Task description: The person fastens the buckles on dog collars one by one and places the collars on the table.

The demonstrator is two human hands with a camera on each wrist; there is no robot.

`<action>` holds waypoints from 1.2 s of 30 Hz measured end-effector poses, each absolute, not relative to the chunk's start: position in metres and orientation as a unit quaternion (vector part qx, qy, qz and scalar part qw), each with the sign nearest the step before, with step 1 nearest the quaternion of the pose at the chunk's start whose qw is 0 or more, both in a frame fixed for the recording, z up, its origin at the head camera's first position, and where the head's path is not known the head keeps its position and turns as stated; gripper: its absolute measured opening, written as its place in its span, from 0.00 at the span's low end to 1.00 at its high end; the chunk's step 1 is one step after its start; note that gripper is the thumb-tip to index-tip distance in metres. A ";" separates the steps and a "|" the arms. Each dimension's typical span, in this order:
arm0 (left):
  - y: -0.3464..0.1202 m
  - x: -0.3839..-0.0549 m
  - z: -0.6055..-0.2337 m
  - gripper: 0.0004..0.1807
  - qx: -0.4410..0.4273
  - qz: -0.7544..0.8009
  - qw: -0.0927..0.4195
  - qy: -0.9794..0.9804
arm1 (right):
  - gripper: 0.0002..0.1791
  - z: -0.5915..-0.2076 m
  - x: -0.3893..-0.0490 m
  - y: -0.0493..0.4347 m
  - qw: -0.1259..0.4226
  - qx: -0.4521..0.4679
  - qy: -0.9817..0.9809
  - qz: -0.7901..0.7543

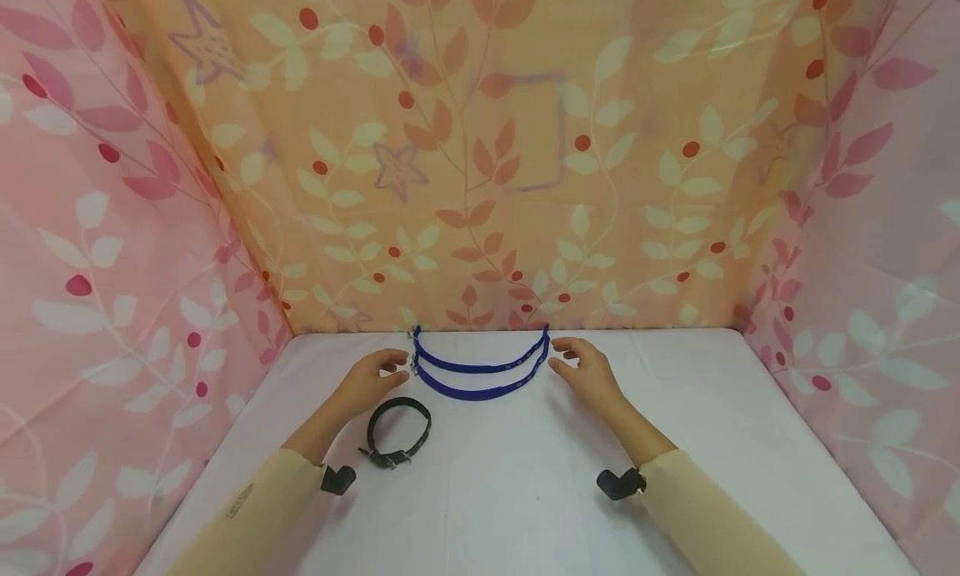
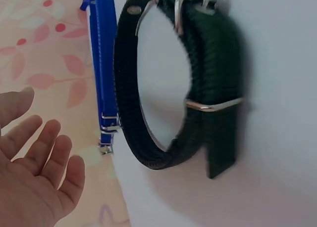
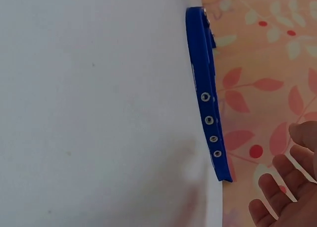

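Two blue collars [image 1: 476,395] lie unfastened in curved lines at the back of the white table, one in front of the other. Metal buckles sit at their left ends, and eyelets show along the blue strap [image 3: 200,68] in the right wrist view. My left hand [image 1: 371,380] is beside the buckle ends, fingers loosely bent and holding nothing. At the opposite ends, my right hand [image 1: 590,376] is likewise relaxed, with its fingertips close to the straps. A dark green collar [image 2: 220,68], buckled into a loop, stands on its edge nearer me, below my left hand.
The white table [image 1: 495,493] ends at an orange patterned cloth [image 1: 480,226] behind the collars. Pink patterned cloths [image 1: 135,309] close in both sides. A black wrist camera [image 1: 339,479] is on the left sleeve, another black camera [image 1: 621,483] on the right.
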State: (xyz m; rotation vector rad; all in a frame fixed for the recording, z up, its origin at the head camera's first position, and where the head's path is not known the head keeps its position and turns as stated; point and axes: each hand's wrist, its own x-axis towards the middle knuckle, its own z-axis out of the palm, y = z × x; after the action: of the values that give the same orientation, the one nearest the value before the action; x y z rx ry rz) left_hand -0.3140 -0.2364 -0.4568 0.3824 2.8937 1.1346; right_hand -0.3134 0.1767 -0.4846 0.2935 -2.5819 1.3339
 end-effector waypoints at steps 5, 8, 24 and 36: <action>-0.231 -0.333 -0.459 0.25 0.114 0.396 -0.008 0.911 | 0.25 -0.492 -0.331 0.177 0.114 0.096 -0.876 0.458; -0.230 -0.343 -0.465 0.27 0.093 0.414 0.009 0.905 | 0.26 -0.498 -0.341 0.174 0.109 0.091 -0.875 0.463; -0.218 -0.374 -0.494 0.38 0.021 0.408 0.052 0.911 | 0.30 -0.515 -0.380 0.163 0.100 0.013 -0.900 0.424; -0.215 -0.392 -0.501 0.30 -0.001 0.385 0.059 0.921 | 0.28 -0.520 -0.386 0.155 0.115 -0.019 -0.920 0.375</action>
State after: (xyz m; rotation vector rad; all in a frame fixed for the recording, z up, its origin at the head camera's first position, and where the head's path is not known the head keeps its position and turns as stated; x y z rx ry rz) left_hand -0.3922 -0.2152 -0.5009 -0.0034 2.7888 1.1674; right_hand -0.3864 0.1555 -0.5200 -0.0564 -2.6942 1.0988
